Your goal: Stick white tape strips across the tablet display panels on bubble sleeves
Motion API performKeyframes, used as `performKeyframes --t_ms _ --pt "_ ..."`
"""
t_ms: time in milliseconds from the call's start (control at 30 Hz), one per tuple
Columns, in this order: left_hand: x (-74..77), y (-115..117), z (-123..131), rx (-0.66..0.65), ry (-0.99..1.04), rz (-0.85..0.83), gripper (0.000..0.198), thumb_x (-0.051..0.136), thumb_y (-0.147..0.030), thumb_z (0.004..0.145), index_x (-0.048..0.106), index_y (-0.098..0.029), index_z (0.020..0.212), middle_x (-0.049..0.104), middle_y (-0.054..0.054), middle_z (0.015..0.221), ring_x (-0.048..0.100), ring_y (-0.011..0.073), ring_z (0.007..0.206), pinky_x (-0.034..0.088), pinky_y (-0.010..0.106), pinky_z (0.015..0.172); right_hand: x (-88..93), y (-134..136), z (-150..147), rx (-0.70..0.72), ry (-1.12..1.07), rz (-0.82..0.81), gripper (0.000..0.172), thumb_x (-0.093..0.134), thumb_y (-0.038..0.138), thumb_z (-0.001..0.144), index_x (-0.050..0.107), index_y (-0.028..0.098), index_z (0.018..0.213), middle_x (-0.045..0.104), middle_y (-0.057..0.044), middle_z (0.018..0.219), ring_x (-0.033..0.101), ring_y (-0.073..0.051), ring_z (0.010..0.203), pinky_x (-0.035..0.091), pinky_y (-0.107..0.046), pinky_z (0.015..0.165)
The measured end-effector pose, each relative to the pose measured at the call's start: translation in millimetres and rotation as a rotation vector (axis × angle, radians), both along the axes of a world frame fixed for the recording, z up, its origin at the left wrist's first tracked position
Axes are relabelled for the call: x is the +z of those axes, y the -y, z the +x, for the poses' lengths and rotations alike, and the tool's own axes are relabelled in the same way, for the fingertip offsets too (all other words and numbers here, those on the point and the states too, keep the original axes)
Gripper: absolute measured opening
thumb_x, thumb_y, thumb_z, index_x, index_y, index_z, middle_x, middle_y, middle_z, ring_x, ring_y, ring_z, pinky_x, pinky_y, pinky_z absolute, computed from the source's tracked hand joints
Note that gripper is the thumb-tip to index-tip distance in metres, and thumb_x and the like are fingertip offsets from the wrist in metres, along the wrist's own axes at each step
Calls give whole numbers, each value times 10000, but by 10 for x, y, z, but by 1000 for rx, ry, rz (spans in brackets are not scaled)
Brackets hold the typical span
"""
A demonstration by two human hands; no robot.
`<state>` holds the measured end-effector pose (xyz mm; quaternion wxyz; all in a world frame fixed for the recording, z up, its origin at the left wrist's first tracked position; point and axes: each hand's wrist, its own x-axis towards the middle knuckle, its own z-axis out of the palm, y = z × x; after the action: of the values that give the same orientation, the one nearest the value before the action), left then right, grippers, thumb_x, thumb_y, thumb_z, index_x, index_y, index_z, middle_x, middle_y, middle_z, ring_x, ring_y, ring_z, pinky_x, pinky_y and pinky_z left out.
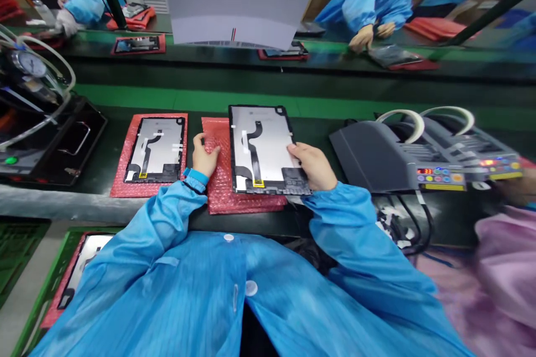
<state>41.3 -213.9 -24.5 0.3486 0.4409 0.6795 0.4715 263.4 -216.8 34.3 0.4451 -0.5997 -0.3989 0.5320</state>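
A tablet screen panel (260, 148) lies back-up on a red bubble-wrap sheet (220, 178) in front of me. My right hand (313, 165) grips the panel's right lower edge, fingers curled on it. My left hand (204, 155) rests on the bubble wrap just left of the panel, fingers pressed down on the sheet. A second panel (157, 149) lies on its own red bubble-wrap sheet (125, 173) further left, untouched.
A grey tape dispenser machine (412, 159) with lit buttons stands to the right. A black fixture with a gauge and hoses (37, 117) stands at left. A co-worker's pink sleeve (506, 256) is at right. Other people in blue coats work across the green conveyor (188, 99).
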Motion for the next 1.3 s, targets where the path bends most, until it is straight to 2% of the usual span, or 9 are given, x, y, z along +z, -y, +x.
performKeyframes --t_ms 133,333,567,633,733,833,933,1133,1300 --pt "48 -95 -71 -83 -145 -19 208 534 -203 799 493 -170 1000 609 64 901 594 207 906 425 344 904 -222 -22 -117 78 -51 -4 268 711 374 593 517 190 589 509 44 493 431 -80 452 335 -206 454" --pt "9 -154 -204 -250 -132 -106 428 440 -86 781 397 -105 1206 518 -33 597 557 175 609 458 358 803 -471 -72 -175 179 34 -15 296 652 424 654 470 204 573 489 43 481 429 -94 459 337 -219 476" --pt "-27 -64 -129 -214 -308 -93 454 381 -121 797 355 -74 1248 610 61 704 609 224 677 461 354 762 -331 16 -161 244 978 168 238 594 400 782 540 207 655 591 -62 591 595 -202 668 402 -273 615" --pt "13 -34 -138 -262 -443 -106 464 366 -161 819 339 -74 1273 629 84 727 620 239 681 460 356 742 -270 92 0 165 1083 169 270 579 417 794 535 204 635 584 -75 584 607 -217 679 407 -284 618" --pt "174 41 -205 -345 -665 -159 478 359 -293 858 355 -83 1288 632 93 715 628 263 675 463 362 691 -288 297 460 -73 902 200 335 510 469 822 514 211 608 530 -34 515 562 -173 563 400 -266 546" --pt "425 89 -322 -421 -919 -185 507 374 -439 845 450 -121 1232 628 102 759 621 293 734 476 390 678 -411 589 1006 -554 596 239 395 434 572 822 470 223 641 444 33 462 452 -112 431 363 -227 445" --pt "650 26 -395 -524 -1067 -2 396 351 -440 832 559 -175 1040 615 94 828 600 276 848 488 398 770 -512 764 1432 -970 400 216 402 452 604 792 416 224 667 432 59 500 418 -81 418 330 -192 399" --pt "741 -250 -240 -731 -1026 284 361 350 -417 829 613 -183 909 636 76 875 570 227 891 455 393 890 -471 563 1810 -953 271 78 296 533 456 777 442 208 644 495 24 563 480 -98 476 358 -208 422" --pt "465 -466 -256 -941 -871 376 326 408 -363 842 674 -223 969 663 77 1094 532 258 1079 330 481 1000 -364 630 1629 -1100 831 148 211 538 289 726 393 251 578 524 -29 626 572 -224 717 478 -389 727"
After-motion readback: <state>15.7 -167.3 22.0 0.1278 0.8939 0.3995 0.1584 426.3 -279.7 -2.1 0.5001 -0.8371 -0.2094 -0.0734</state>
